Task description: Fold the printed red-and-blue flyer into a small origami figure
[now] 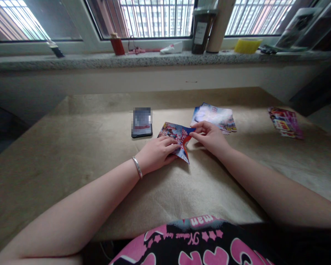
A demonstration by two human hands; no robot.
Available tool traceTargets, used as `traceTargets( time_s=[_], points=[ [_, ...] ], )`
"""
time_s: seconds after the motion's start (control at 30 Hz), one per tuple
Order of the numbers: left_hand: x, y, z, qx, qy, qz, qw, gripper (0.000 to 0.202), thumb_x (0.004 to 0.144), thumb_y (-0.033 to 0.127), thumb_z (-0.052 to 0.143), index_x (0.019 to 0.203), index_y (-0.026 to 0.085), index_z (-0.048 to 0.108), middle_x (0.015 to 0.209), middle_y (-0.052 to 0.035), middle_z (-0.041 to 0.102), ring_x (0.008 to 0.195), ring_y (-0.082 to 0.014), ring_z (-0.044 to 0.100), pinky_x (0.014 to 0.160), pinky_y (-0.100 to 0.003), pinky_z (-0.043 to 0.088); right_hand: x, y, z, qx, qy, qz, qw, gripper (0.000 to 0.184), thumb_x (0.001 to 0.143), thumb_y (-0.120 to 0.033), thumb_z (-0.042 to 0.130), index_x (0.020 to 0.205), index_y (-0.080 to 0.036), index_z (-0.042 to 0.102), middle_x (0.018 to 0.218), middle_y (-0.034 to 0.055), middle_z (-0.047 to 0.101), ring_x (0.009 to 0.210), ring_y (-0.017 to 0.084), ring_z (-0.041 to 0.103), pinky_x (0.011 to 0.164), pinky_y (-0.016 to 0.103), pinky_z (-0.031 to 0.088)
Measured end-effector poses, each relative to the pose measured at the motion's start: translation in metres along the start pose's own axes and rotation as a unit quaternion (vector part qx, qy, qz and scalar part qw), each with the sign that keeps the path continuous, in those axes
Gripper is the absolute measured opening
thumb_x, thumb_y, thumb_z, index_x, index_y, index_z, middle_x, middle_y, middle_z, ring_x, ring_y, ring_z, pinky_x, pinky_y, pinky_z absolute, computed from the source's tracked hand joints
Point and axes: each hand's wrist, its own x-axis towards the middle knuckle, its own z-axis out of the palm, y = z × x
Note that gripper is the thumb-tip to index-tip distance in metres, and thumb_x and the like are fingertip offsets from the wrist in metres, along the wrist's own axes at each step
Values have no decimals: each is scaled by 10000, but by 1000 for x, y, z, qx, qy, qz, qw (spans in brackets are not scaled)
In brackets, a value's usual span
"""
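A colourful printed paper sheet, folded or bent, with blue and orange-red showing at its right part, is between my two hands over the table. My left hand, wearing a silver bracelet, holds the sheet's near left part, fingers laid across its top. Its thumb is at the lower edge, partly hidden. My right hand pinches the sheet's upper right corner between thumb and fingers. Just behind the right hand lies a pile of pale blue and white printed sheets.
A phone with a blurred screen lies left of the sheet on the cloth-covered table. Pink and red printed papers lie at the right. On the windowsill stand a dark lidded container, a red bottle and a yellow object.
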Motion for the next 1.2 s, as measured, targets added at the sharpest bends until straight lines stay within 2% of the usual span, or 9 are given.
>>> traceTargets(
  time_s=[0.23,0.33,0.47,0.6,0.73,0.87,0.97,1.07,1.2],
  points=[
    [1,0,-1,35,21,3,999,231,890,219,447,1067,128,566,999,-94,664,929,-189,623,803,-325,524,4,4,2,19,-2,-14,1000,296,622,-393,714,784,-199,558,640,-19,620,598,132,591,579,274,472],
    [1,-1,-2,64,8,1,998,177,866,195,454,976,142,582,932,-75,665,868,-193,621,751,-317,518,3,3,3,-1,-13,-20,1000,270,639,-409,700,705,-209,531,673,-2,640,613,143,597,580,279,469],
    [0,-1,-1,93,10,-7,996,119,841,176,469,877,157,582,891,-62,653,822,-192,606,733,-316,501,0,2,5,14,-22,-31,999,260,648,-403,695,720,-216,529,695,1,653,621,148,608,580,283,473],
    [0,-1,2,83,43,-30,995,214,832,184,478,1022,142,566,927,-78,646,847,-207,601,755,-338,506,-1,5,7,29,-40,-46,998,257,668,-400,690,757,-220,529,698,-9,645,638,150,620,632,309,502],
    [-1,-1,3,45,86,-50,994,508,779,175,521,1277,133,429,1162,-116,574,1044,-233,555,898,-363,496,-3,6,7,25,-61,-66,996,245,687,-384,686,790,-211,546,741,0,656,678,153,629,668,320,514],
    [-1,-2,4,20,109,-50,993,695,736,169,545,1385,119,299,1345,-150,422,1240,-267,425,1074,-401,381,-7,1,6,-11,-71,-96,993,199,719,-349,666,805,-191,580,766,15,654,659,136,615,638,295,506],
    [-1,-3,6,26,130,-42,990,772,717,178,549,1414,93,228,1419,-178,331,1331,-306,317,1127,-438,306,-10,-3,6,-30,-74,-128,988,156,737,-316,648,802,-186,592,757,16,646,663,129,607,653,290,504],
    [-1,-3,7,25,143,-43,988,814,708,183,547,1429,107,176,1437,-176,320,1351,-317,292,1128,-461,298,-10,-3,6,-30,-71,-146,986,148,740,-309,647,808,-189,594,755,16,643,683,136,612,677,299,503],
    [-1,-1,6,-8,120,-77,990,707,714,191,555,1367,125,291,1354,-171,417,1221,-293,463,989,-430,459,-7,4,6,-1,-57,-120,991,185,730,-339,661,825,-207,574,740,5,639,655,143,606,662,313,500]
  ],
)
